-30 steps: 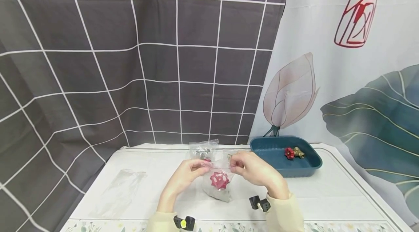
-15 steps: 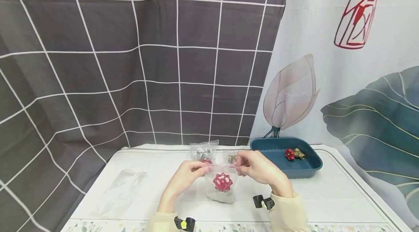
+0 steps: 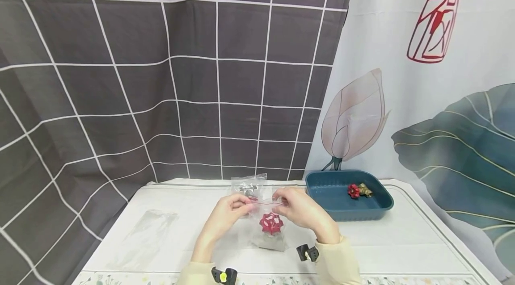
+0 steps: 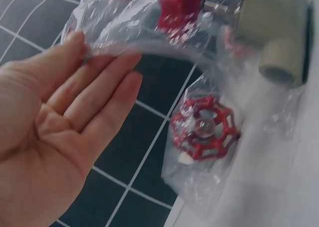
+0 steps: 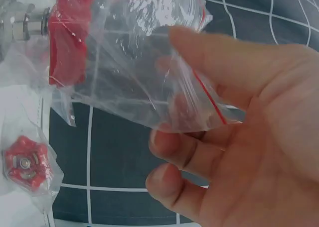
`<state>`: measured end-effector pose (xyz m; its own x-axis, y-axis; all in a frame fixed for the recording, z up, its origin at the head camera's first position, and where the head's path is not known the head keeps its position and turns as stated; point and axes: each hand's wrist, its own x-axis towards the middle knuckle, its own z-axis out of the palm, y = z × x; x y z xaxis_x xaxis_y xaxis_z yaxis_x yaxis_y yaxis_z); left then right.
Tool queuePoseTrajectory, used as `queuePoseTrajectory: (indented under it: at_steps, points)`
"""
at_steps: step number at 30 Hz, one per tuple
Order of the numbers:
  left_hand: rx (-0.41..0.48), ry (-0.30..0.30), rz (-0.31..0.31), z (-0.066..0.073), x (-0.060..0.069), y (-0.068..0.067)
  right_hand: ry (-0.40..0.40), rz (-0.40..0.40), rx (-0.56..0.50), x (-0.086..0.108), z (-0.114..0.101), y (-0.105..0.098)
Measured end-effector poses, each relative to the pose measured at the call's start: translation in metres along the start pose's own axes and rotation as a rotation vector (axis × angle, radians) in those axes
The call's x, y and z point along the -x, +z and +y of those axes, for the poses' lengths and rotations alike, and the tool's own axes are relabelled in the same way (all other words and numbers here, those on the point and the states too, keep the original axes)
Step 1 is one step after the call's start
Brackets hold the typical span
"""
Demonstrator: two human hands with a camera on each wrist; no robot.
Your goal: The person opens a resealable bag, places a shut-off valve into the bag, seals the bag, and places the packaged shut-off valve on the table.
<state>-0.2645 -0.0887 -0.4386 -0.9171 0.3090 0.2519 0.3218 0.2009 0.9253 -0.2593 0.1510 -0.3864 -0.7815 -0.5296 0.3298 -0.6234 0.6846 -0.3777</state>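
A clear zip bag (image 3: 266, 208) with a red seal line hangs between my two hands. Inside it is a valve with a red handwheel (image 3: 271, 223) and a dull greenish-grey body (image 4: 271, 20), the body lowest, near the white tabletop. My left hand (image 3: 223, 217) pinches the bag's top edge at its left corner. The right hand (image 3: 302, 212) pinches the same edge on the other side, the bag's film (image 5: 134, 67) passing between thumb and fingers. Behind it lies another bagged valve with a red wheel (image 4: 204, 128).
A blue tray (image 3: 342, 213) at the back right holds a brass valve with a red wheel (image 3: 359, 190). A flat clear bag (image 3: 146, 236) lies on the left of the white table (image 3: 193, 191). A dark grid curtain (image 3: 237, 142) hangs behind.
My right hand first shifted slightly right, then came back left along the bag's top edge, nearer the left hand. The left hand stays almost in place.
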Motion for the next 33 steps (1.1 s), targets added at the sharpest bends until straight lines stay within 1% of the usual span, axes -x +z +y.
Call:
queuePoseTrajectory:
  at_steps: [2, 4, 9, 14, 16, 18, 21, 23, 26, 29, 33]
  points:
    - [-0.022, 0.013, -0.014, 0.002, 0.002, -0.002, -0.004, -0.009, 0.005, -0.001, -0.001, 0.000]
    - [-0.044, 0.020, -0.013, 0.003, 0.003, -0.003, -0.010, -0.016, -0.006, -0.001, -0.001, -0.001]
    - [-0.050, 0.031, 0.010, 0.006, 0.003, -0.003, -0.039, -0.008, -0.036, 0.000, 0.000, -0.003]
    - [-0.054, 0.044, 0.048, 0.008, 0.004, -0.002, -0.081, 0.026, -0.035, -0.004, -0.009, 0.005]
    - [-0.059, 0.050, 0.064, 0.009, 0.004, -0.002, -0.102, 0.049, -0.003, -0.006, -0.015, 0.009]
    - [-0.069, 0.052, 0.072, 0.010, 0.004, -0.003, -0.107, 0.081, 0.054, -0.008, -0.020, 0.014]
    - [-0.101, 0.059, 0.072, 0.011, 0.004, -0.003, -0.114, 0.122, 0.140, -0.010, -0.026, 0.020]
    - [-0.122, 0.071, 0.068, 0.011, 0.004, -0.003, -0.118, 0.137, 0.164, -0.011, -0.029, 0.022]
    - [-0.136, 0.102, 0.064, 0.013, 0.004, -0.003, -0.126, 0.138, 0.155, -0.012, -0.030, 0.023]
    - [-0.127, 0.129, 0.058, 0.015, 0.003, -0.001, -0.132, 0.135, 0.129, -0.012, -0.030, 0.022]
    - [-0.130, 0.149, 0.052, 0.015, 0.002, 0.001, -0.133, 0.130, 0.100, -0.011, -0.029, 0.020]
